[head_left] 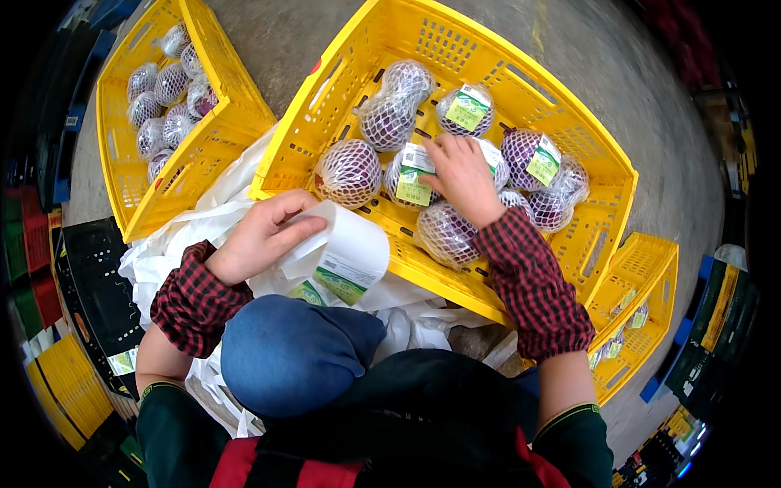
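Observation:
My left hand [262,236] grips a roll of labels [358,250], thumb and fingers on its edge; white backing with green-and-white labels hangs below. My right hand [465,175] reaches into the large yellow crate [569,106], thumb and forefinger apart, fingertips against a green-and-white label [415,175] on a round purple vegetable in white netting [393,180]. Similar netted vegetables surround it: one [350,173] at the left, one [447,236] just below my right hand. Labels also show on a far one [466,111] and one at the right [533,157].
A second yellow crate [236,89] of netted vegetables stands at the left, another [651,281] at the lower right. White backing strips [203,215] lie heaped beside the large crate. A black crate [102,285] is at the far left, grey floor [610,65] beyond.

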Demonstrator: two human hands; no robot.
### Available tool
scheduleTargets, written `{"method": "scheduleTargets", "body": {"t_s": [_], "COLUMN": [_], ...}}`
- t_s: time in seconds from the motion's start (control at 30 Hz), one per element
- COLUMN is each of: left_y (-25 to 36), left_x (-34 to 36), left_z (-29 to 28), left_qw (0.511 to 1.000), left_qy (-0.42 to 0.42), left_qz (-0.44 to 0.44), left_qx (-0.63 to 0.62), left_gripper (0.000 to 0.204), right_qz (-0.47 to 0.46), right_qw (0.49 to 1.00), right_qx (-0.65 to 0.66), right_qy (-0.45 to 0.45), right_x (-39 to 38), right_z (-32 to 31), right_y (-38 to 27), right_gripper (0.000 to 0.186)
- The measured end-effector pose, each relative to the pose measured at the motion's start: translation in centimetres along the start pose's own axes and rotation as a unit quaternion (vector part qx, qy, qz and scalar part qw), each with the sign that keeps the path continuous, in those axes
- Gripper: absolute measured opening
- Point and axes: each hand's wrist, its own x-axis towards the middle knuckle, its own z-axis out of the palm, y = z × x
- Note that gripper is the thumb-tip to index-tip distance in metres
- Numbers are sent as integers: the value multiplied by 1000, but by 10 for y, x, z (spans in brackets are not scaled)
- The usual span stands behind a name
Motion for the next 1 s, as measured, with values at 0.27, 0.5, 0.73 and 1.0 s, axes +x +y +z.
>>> {"method": "scheduleTargets", "body": {"t_s": [0.27,0.5,0.73,1.0], "left_y": [13,17,34,-16], "left_x": [23,36,-3,-32], "left_z": [3,5,11,8], "left_qw": [990,952,965,999], "left_qy": [15,261,-71,22], "left_qz": [-18,156,177,-31], "left_qx": [-140,45,177,18], "left_gripper": [15,26,38,23], "right_qz": [19,145,164,157], "right_qw": [993,563,703,845], "right_qx": [112,792,667,490], "right_qy": [14,-184,-182,146], "right_x": [14,-6,-22,-2], "right_z": [-25,-74,-72,-65], "right_y": [-38,-124,-122,-84], "right_gripper": [51,34,25,13]}}
